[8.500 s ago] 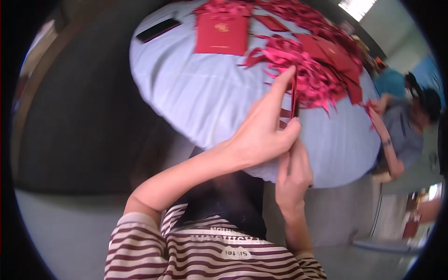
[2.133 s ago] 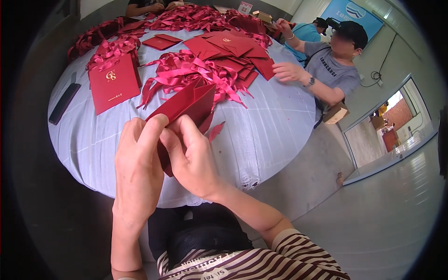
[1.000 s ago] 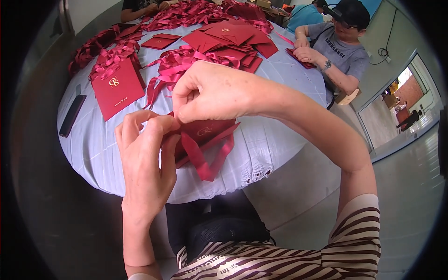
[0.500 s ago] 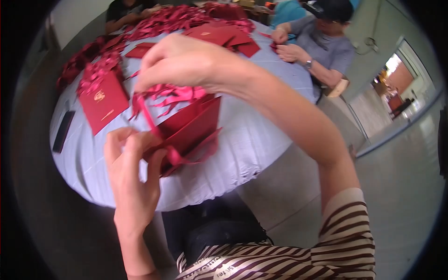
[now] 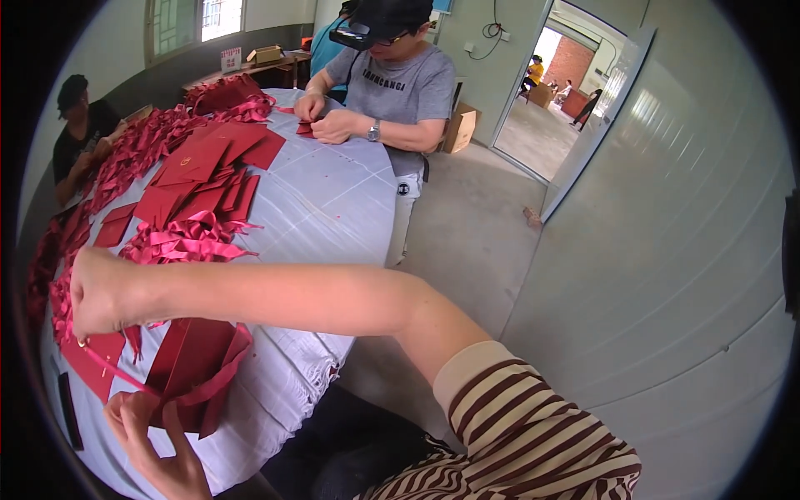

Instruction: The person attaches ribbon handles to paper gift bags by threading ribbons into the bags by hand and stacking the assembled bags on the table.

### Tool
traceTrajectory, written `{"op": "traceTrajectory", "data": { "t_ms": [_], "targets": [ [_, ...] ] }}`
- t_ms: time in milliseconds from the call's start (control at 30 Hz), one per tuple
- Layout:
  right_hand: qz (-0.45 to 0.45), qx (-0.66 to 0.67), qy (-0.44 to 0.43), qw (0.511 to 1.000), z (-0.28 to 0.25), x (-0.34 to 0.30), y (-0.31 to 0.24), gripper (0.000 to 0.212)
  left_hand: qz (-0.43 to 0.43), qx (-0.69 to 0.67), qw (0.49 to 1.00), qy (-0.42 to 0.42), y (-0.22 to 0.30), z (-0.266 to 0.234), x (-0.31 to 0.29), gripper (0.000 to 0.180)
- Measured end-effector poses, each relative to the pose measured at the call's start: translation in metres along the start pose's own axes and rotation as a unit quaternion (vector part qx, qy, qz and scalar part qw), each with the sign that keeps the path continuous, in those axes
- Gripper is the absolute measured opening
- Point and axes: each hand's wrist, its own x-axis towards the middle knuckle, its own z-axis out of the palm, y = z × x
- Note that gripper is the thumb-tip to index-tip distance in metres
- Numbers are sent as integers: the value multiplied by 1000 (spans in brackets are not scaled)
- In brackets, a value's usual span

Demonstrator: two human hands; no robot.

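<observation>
A dark red paper bag (image 5: 187, 358) stands on the near side of the table, with a glossy red ribbon (image 5: 218, 382) looping along its side. My left hand (image 5: 154, 442) is at the bag's near edge, thumb and fingers pinched on the ribbon where it meets the bag. Stretched across beyond the bag, my right hand (image 5: 104, 292) is closed in a fist. The ribbon runs taut from the left fingers up to it; the right fingertips are mostly hidden behind the hand. Part of the bag lies hidden under my right forearm.
Loose red ribbons (image 5: 187, 240) and stacked red envelopes (image 5: 200, 179) lie farther along the cloth-covered table (image 5: 325, 196). A flat black strip (image 5: 71, 408) rests at the left edge. One person (image 5: 392, 92) works at the far right side, another (image 5: 79, 142) at the left.
My view has swung to the right, so the table and both hands appear farther left. The right hand still draws out the ribbon; the left stays at the bag.
</observation>
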Motion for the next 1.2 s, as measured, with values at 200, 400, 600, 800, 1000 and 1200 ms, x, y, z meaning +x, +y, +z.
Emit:
{"op": "traceTrajectory", "data": {
  "t_ms": [200, 400, 600, 800, 1000, 1200],
  "targets": [
    [-181, -153, 187, 953, -1, -54, -11, 23, -62, -14, 998, -11, -1, -14, 12, 29],
    [-171, -260, 148, 939, 25, -130, 30, 21, -192, -139, 971, 21, -11, 3, 24, 28],
    [-83, -196, 53, 976, 0, -145, 38, 14, -198, -175, 962, -65, -36, 2, 39, 18],
    [119, -97, -2, 988, -24, -171, 47, 15, -254, -215, 937, -109, -59, 10, 38, 15],
    [198, -101, -72, 972, -46, -179, 34, 13, -305, -263, 904, -140, -78, 15, 40, 12],
    [188, -83, -16, 979, -68, -189, 41, 11, -280, -230, 921, -141, -81, 5, 39, 12]
  ]
}}
